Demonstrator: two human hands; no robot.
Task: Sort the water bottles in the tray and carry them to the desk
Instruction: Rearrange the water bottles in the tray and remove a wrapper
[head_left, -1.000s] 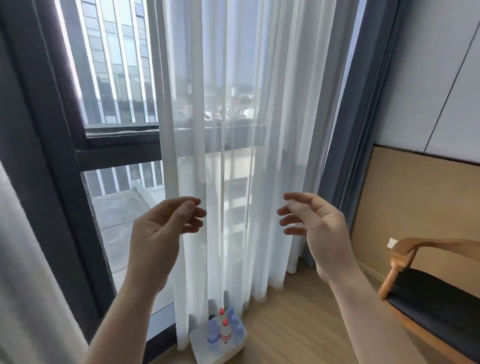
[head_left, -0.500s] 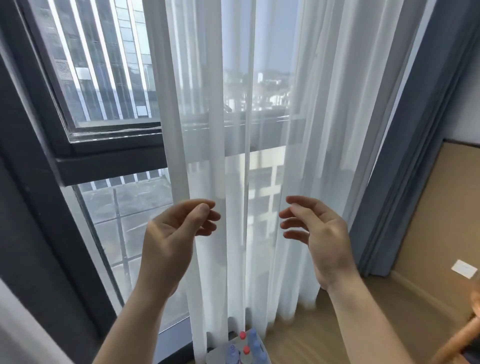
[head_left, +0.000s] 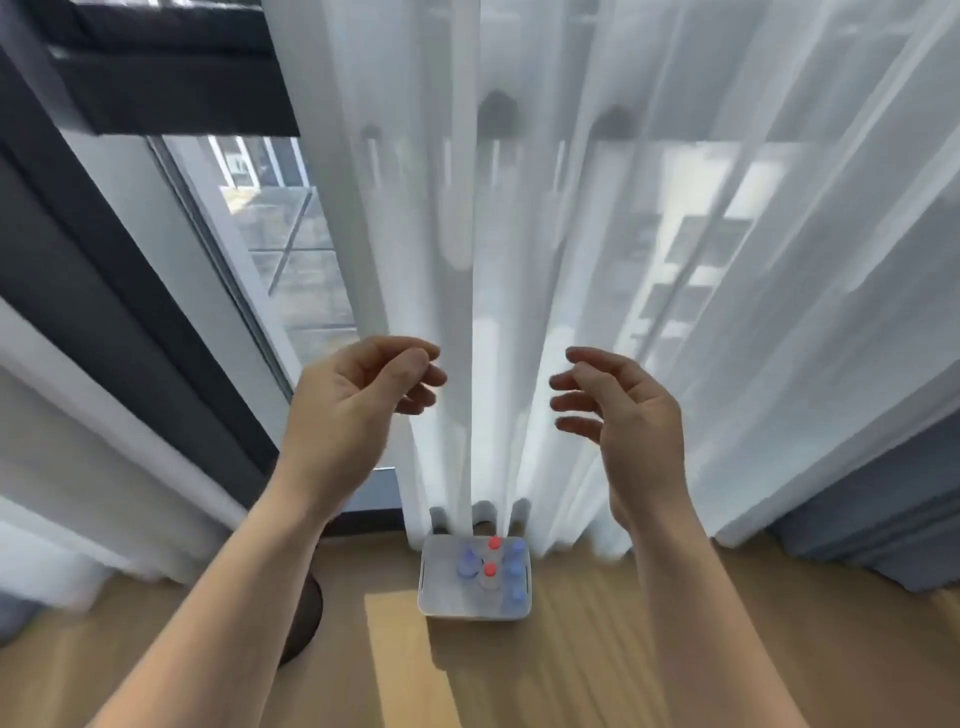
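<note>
1 tray (head_left: 431, 582) w/ 2 red-cap bottles (head_left: 489, 570), approx 4 blue-cap bottles (head_left: 514, 569), blurry.

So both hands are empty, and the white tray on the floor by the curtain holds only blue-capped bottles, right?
Not only blue. The head view shows two red-capped bottles among the blue-capped bottles in the white tray. The left hand and right hand are empty, as you said.

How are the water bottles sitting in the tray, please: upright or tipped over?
Upright: the water bottles stand in the white tray on the floor, red and blue caps pointing up.
</note>
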